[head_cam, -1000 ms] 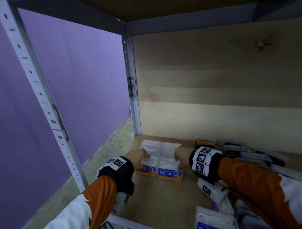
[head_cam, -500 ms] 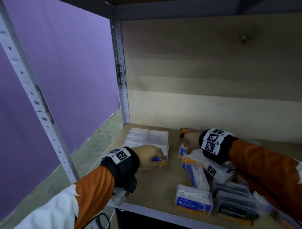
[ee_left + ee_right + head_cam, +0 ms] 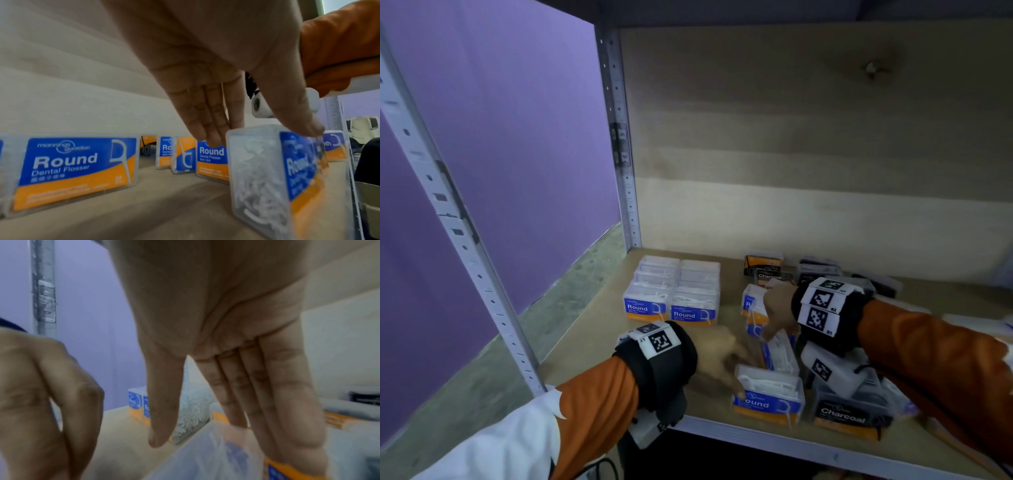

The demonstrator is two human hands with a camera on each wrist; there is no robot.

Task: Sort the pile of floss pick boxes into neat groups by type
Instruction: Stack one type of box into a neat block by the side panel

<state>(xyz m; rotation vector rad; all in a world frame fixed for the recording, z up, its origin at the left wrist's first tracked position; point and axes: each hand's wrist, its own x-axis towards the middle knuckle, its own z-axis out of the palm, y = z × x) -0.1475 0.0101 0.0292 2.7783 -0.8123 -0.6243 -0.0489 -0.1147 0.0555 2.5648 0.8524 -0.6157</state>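
While both hands are working over the shelf, the scene is reading like this, every place given from the sorted Round block:

Sorted Round block: clear boxes with blue-and-orange labels are standing in two tidy rows at the back left of the shelf.

Front Round box: it is sitting right of the block and nearer the front edge, tilting in the left wrist view.

Left hand: its fingers are lying straight and together, the thumb touching the front Round box's top.

Right hand: its fingers are stretching straight, side by side, tips resting on loose Round boxes right of the block.

Charcoal boxes: dark ones are sitting further right, toward the back; another is lying beside the front Round box.
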